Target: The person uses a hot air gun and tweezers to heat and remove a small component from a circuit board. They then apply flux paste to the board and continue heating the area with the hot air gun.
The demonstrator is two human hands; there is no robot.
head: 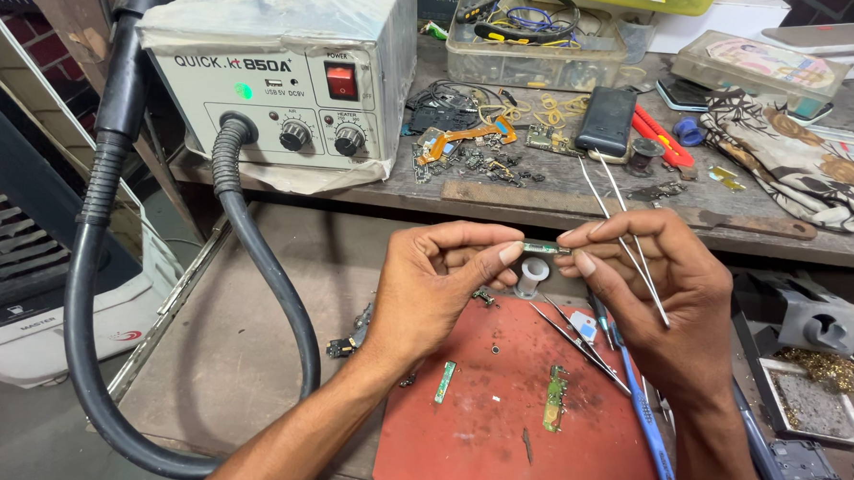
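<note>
Both hands meet above a red work mat on a cluttered tabletop. The left hand comes in from the lower left, forearm angled up, thumb and forefinger closed on the left end of a small green circuit strip. The right hand comes up from the lower right, wrist bent, its fingers pinched on the strip's right end while also holding metal tweezers, whose two thin legs run up and away toward the back of the bench.

The strip is held in the air between the two hands, above a small white cap; its long axis lies level, running left to right. Most of it is covered by fingertips, so its detail is hard to make out.

On the mat lie a second pair of tweezers, a blue-handled tool cut off at the lower edge, and two green board pieces. A hot-air rework station with a black hose stands at the back left.
</note>
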